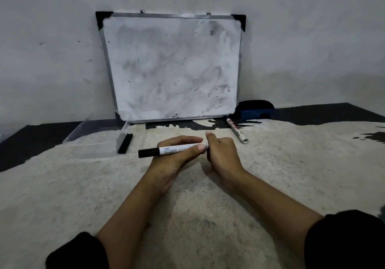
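Marker [169, 150] is held in both hands, centre frame, just above the bench [281, 175], lying roughly horizontal. Its black cap points to frame left and its white barrel runs right.

Left hand [177, 158]: the fingers [183, 139] are curled over the barrel from behind and the thumb is pressed on the front, so it's a full wrap grip around mid-barrel.

Right hand [221, 154]: the fingers are curled in on the barrel's right end, with the thumb [209, 135] sticking up just above it. (The exact contact under the hand is hidden.) The two hands touch at the barrel's right end.

Other items:
- Whiteboard [173, 68] is at upper centre, leaning on the wall [52, 39] and smeared grey with ink residue.
- Eraser [255, 110], blue and black, sits at the board's lower right corner.
- Second marker [237, 130] lies loose on the bench right of centre, near the eraser and apart from the hands.
- Two black pens [125, 143] lie side by side left of centre.
- Clear tray [87, 137] is just left of the pens, touching or nearly so.

Dark sleeves show in both lower corners.
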